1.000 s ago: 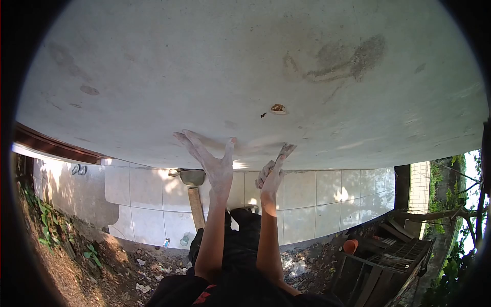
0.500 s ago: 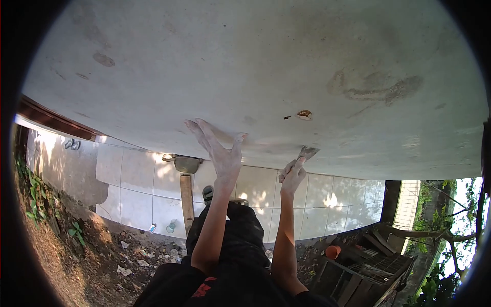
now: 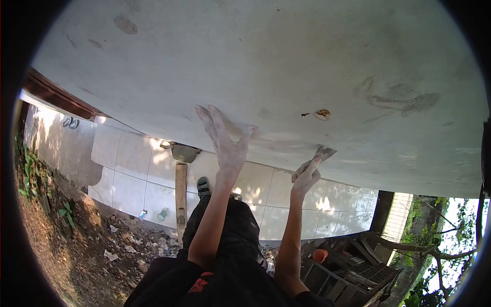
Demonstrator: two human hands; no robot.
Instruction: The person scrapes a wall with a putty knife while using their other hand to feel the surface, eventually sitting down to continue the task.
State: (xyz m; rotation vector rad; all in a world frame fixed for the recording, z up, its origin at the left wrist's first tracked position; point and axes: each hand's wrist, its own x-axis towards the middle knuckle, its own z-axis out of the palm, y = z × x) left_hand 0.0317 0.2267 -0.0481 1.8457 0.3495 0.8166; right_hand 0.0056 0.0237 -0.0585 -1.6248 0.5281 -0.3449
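Observation:
A pale grey wall [image 3: 266, 61] with stains and a small brown-edged hole [image 3: 322, 114] fills the upper view. My left hand [image 3: 230, 146], coated in white dust, lies against the lower part of this wall with its fingers spread and nothing in it. To its right, my right hand [image 3: 307, 176] grips a scraper [image 3: 325, 152] whose flat metal blade touches the wall below the hole. The scraper's handle is mostly hidden by my fingers.
On the tiled floor [image 3: 135, 192] are a grey basin [image 3: 184, 153], a wooden plank [image 3: 181, 197], a glass [image 3: 162, 214] and slippers [image 3: 70, 123]. Rubble lies beyond the tiles. An orange pot [image 3: 319, 256] and a wooden crate [image 3: 358, 276] stand at lower right.
The view has tilted and shifted. Both hands appear slightly further right, the left still spread on the wall and the right still holding the scraper against it.

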